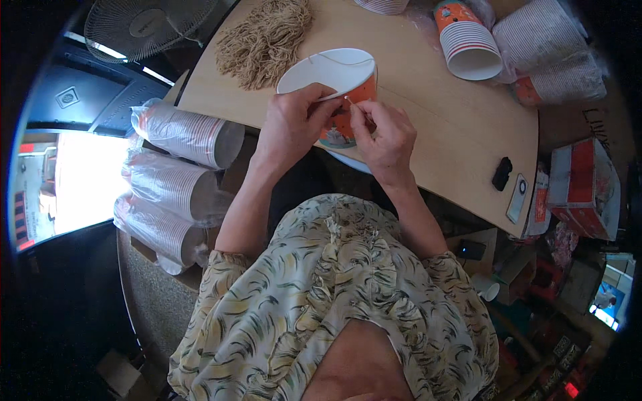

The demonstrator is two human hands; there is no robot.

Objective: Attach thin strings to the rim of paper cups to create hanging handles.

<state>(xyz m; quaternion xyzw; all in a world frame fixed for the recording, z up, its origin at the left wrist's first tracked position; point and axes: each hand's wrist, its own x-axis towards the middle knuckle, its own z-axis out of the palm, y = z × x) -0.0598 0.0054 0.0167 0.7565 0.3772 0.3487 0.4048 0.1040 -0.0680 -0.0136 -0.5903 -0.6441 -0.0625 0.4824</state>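
Observation:
A large orange paper bucket (363, 90) with a white inside stands at the near edge of the table, tilted a little. My left hand (291, 127) is closed on its rim at the near left side, thumb outside. A thin pale cord (341, 63) lies across the bucket's mouth. Against the near right wall, my right hand (389, 139) pinches a short cord end just under the rim. The fingertips of both hands almost meet there. Whether the cord passes through a hole is hidden by the fingers.
Beyond the bucket lies a heap of beige cords (264, 43). Nested orange buckets (471, 57) and wrapped stacks (542, 40) stand at the far right. More wrapped stacks (167, 187) sit at my left. A black object (501, 174) lies near the table's right edge.

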